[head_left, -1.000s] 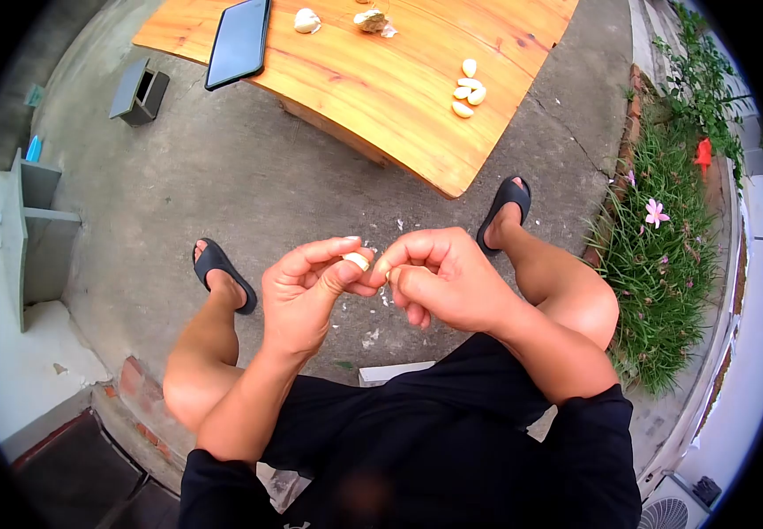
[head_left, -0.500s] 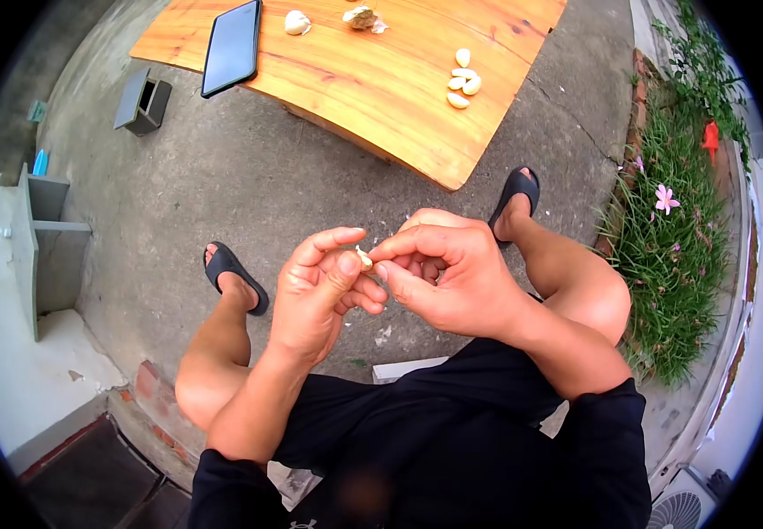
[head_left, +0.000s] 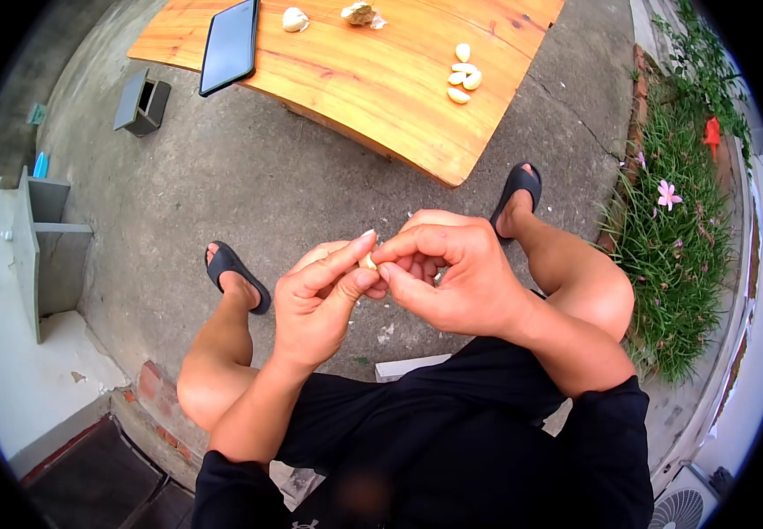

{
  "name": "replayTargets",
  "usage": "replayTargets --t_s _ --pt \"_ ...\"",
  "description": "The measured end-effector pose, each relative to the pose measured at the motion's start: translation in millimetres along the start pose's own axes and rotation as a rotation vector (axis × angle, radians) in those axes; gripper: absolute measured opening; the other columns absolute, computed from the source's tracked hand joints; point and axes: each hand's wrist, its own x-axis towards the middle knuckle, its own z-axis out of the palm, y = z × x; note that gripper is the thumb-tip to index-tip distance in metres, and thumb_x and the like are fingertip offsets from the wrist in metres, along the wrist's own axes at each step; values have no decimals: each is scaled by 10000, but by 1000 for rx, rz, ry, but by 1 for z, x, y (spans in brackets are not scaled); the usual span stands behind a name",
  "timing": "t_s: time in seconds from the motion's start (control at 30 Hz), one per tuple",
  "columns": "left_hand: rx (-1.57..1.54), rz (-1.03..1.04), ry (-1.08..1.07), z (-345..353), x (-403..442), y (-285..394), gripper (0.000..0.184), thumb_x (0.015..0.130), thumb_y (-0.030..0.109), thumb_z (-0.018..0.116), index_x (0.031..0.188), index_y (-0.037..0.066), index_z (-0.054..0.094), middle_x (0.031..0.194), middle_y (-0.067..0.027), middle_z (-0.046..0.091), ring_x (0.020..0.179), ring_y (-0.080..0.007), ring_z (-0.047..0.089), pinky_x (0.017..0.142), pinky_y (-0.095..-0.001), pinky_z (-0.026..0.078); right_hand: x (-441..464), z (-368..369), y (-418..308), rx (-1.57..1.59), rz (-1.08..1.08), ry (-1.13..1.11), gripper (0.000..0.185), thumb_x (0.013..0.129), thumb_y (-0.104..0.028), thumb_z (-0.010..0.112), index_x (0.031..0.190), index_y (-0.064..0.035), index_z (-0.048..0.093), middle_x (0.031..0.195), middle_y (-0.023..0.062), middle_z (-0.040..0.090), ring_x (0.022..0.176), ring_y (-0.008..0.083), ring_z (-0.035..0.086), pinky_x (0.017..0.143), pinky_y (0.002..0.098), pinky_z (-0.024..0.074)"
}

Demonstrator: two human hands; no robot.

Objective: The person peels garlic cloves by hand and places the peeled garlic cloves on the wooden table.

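Between my two hands, above the concrete floor, is a small pale garlic clove [head_left: 367, 262]. My left hand [head_left: 318, 304] pinches it between thumb and fingertips. From the other side my right hand [head_left: 452, 273] closes thumb and index finger on the clove's edge, its other fingers curled. Several peeled cloves [head_left: 458, 78] lie in a group near the right side of the wooden table [head_left: 373, 97]. A garlic bulb [head_left: 295, 19] and a partly broken bulb with papery skin [head_left: 360, 13] sit at the table's far side.
A dark tablet or phone [head_left: 230, 46] lies at the table's left edge. Bits of skin are scattered on the floor under my hands. A grey box [head_left: 142, 103] stands left of the table; grass with pink flowers [head_left: 668, 196] grows at the right.
My hands have shifted slightly and now meet at the clove. My left fingers have come closer together around it. The table appears a little higher in view.
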Motion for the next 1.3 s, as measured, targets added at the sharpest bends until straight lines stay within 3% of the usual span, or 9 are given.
replayTargets --t_s 0.2,0.4,0.6,0.7,0.8,0.9,1.1,1.3 --pt "158 41 -10 0 1 6 346 919 -56 691 1253 29 704 1074 -121 692 884 -146 685 772 -257 582 1 -8 -2 -9 22 -98 101 832 0 733 932 1 748 790 61 695 639 71 641 553 213 503" --pt "265 120 -51 0 4 9 357 900 -64 704 1241 41 716 1051 -117 706 882 -144 686 779 -256 572 0 -6 -1 -2 13 -45 55 800 -35 752 813 -10 705 706 62 654 587 90 636 519 239 507" --pt "298 95 -59 0 4 11 336 917 -38 701 1244 35 712 1078 -125 708 889 -148 689 780 -258 576 -3 -1 1 -3 86 -16 98 793 -53 752 801 -10 664 701 58 642 590 96 628 530 248 505" --pt "163 11 -51 0 3 9 329 933 -23 689 1259 22 699 1084 -128 698 892 -157 693 776 -261 584 -4 0 5 120 215 -53 112 798 -65 752 805 -9 656 711 55 648 603 83 618 539 244 500" --pt "-7 -67 -51 2 2 11 330 944 -20 677 1272 12 687 1087 -132 687 897 -162 695 772 -264 590 -3 -5 2 134 287 -167 64 890 -11 689 938 9 651 799 1 651 697 21 599 581 198 488" --pt "21 -16 -22 0 3 8 338 933 -38 680 1268 11 689 1081 -131 682 899 -159 693 773 -262 591 -3 -3 1 215 278 -141 60 886 -22 699 934 6 678 801 3 667 699 22 607 589 198 488" --pt "155 67 -39 -2 4 9 364 896 -74 705 1247 20 705 1072 -123 692 894 -149 689 774 -256 583 -1 -6 -1 54 72 -78 73 826 -52 750 851 -2 704 749 63 677 630 76 648 557 232 523" --pt "232 123 -40 -2 4 7 367 875 -74 727 1229 25 718 1056 -123 711 888 -145 689 785 -253 575 -3 -4 1 -11 23 -59 75 785 -32 750 810 -12 681 718 61 645 610 93 648 539 244 519"
